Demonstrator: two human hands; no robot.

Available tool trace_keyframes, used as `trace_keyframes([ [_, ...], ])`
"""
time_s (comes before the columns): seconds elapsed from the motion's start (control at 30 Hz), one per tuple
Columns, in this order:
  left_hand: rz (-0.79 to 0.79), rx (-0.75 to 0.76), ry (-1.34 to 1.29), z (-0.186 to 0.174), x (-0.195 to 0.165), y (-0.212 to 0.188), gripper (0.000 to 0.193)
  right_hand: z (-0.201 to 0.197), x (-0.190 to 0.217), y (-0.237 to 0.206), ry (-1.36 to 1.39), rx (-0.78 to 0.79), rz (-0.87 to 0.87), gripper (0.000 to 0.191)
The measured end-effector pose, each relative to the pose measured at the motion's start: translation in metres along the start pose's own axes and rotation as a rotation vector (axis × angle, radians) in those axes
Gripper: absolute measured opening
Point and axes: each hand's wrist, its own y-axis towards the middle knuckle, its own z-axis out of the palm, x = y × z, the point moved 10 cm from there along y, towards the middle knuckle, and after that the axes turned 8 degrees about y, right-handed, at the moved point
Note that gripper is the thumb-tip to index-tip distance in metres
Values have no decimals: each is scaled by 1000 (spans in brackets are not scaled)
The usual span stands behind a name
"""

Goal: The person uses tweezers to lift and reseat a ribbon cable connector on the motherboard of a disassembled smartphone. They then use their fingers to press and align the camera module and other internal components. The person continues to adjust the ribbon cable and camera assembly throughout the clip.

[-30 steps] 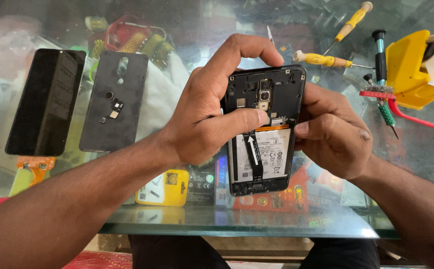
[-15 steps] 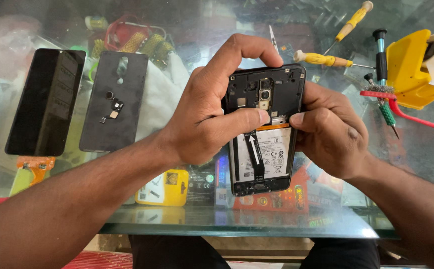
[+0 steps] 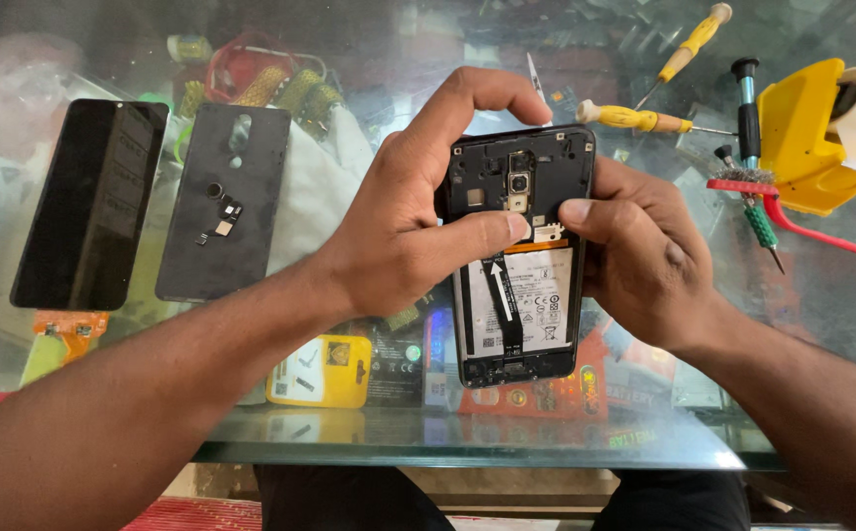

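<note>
Opened smartphone [image 3: 518,261] held upright above the glass counter [image 3: 467,447], gripped by left hand [image 3: 403,231] and right hand [image 3: 644,256], thumbs meeting just above the battery [image 3: 521,300]; best pressed evenly, frame braced behind.

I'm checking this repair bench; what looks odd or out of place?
The phone in both hands is open, battery bared. Its back cover and a screen lie apart on the glass.

Black screen panel [image 3: 88,205], back cover [image 3: 225,202] — screwdrivers [image 3: 641,119], tape dispenser [image 3: 809,133].
</note>
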Motion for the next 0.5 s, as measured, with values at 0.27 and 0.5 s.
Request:
trace_keyframes([
  [0.27, -177, -95, 162, -8, 26, 4, 21, 3, 3, 3, -54, 14, -27, 31],
  [0.5, -115, -140, 125, -15, 27, 1, 24, -4, -6, 4, -41, -75, 37, 33],
])
